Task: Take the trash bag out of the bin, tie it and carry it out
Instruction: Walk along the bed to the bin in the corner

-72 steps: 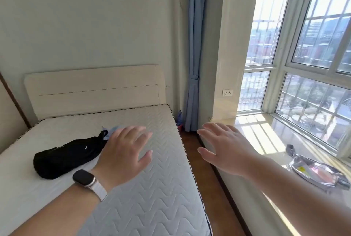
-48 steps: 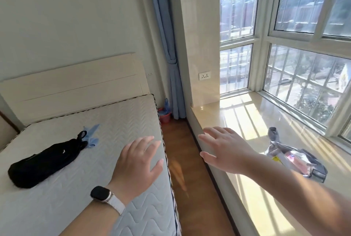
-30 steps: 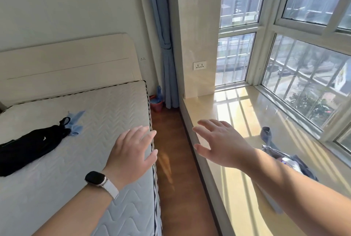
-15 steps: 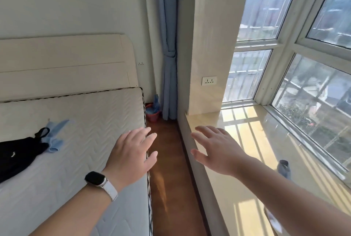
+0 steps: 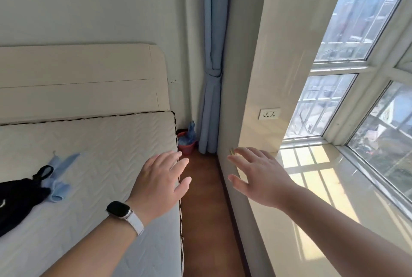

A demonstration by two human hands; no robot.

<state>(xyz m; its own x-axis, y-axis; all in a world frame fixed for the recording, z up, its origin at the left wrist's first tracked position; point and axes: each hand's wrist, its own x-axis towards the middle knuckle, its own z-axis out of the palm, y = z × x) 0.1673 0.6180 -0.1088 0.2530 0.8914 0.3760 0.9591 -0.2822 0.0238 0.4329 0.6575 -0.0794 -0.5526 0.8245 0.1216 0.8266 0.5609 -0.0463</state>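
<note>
Both hands are empty with fingers spread: the left hand (image 5: 159, 184) over the mattress (image 5: 93, 160) edge, the right hand (image 5: 259, 179) over the windowsill (image 5: 312, 198). Well beyond them, the pink bin (image 5: 186, 145) with its blue trash bag (image 5: 189, 135) sits in the corner, probably the reach's goal.

2 hands (image 5: 160, 184) (image 5: 258, 178), 1 watch (image 5: 119, 209), 1 bin (image 5: 186, 144), 1 curtain (image 5: 211, 71), 2 sockets (image 5: 269, 113) (image 5: 174, 80), 1 black bag (image 5: 17, 196).

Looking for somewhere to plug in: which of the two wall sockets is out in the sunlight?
The white double wall socket on the pillar beside the window; the small wall socket by the headboard is shaded.
</note>
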